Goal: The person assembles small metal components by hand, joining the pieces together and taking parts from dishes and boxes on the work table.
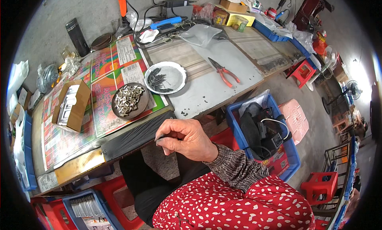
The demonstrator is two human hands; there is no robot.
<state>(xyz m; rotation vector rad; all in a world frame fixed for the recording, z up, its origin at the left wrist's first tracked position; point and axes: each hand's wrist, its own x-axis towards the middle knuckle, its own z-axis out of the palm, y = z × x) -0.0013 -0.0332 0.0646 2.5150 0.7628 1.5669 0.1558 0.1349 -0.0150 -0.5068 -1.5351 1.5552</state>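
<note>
Workbench (pixel 207 90) cluttered with dishes, pliers (pixel 223 72); stools on concrete floor.

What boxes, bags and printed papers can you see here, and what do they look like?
Cardboard box: brown, open, on the table's left, silvery strips inside.
Printed sheet: under the box and dishes, bright red, green and orange panels with white labels.
Yellow box: flat, at the table's far end.
Plastic bag: clear, crumpled, by the far wall.
Red carton: in the blue crate, right of the hand.
</note>
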